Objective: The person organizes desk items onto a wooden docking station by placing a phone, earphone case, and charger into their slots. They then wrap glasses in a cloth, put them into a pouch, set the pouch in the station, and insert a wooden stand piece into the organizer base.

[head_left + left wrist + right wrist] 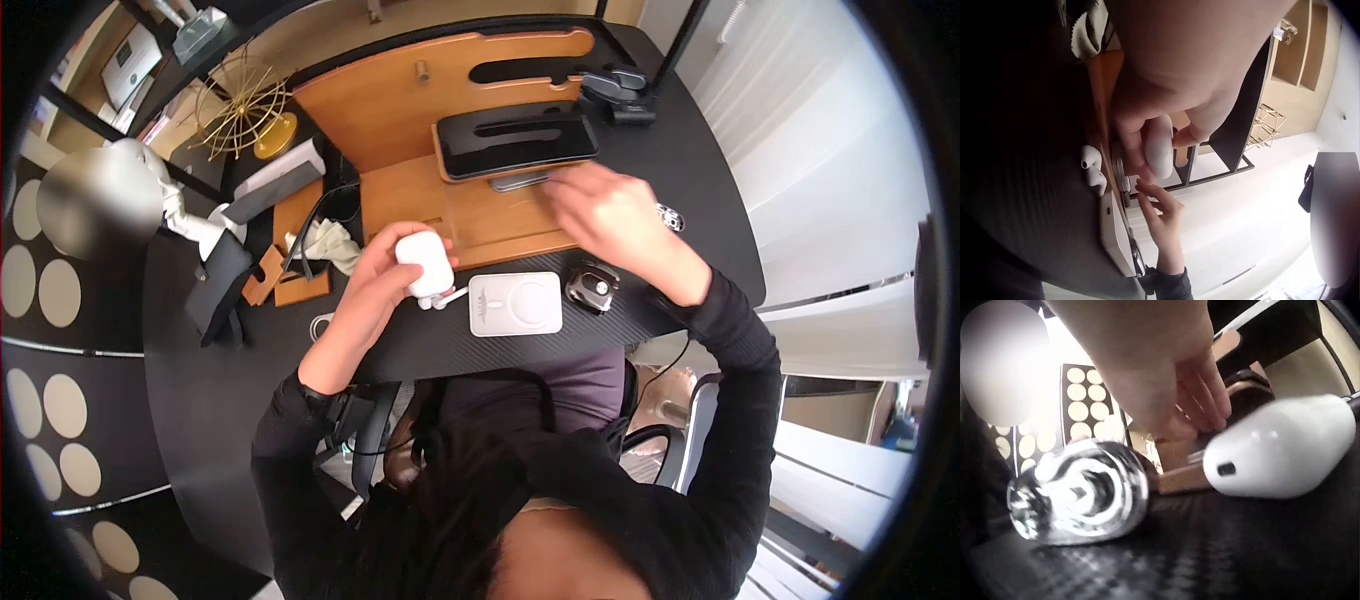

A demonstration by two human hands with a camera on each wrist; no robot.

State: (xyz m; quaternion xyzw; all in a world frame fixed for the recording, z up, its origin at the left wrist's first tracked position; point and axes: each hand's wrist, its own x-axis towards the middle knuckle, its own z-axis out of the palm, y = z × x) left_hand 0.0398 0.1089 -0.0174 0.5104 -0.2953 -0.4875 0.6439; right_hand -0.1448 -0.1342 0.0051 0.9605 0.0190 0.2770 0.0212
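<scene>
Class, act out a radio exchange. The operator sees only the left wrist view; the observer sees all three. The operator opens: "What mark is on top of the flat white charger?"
Observer: From the head view, the flat white charger has a round ring outlined on its top.
Operator: I see the left hand holding a white case. What sits on the wooden stand?
Observer: A glossy black slab, probably a phone.
Operator: Anything on the stand's back board?
Observer: Yes, a short peg sticks out of it.
</scene>
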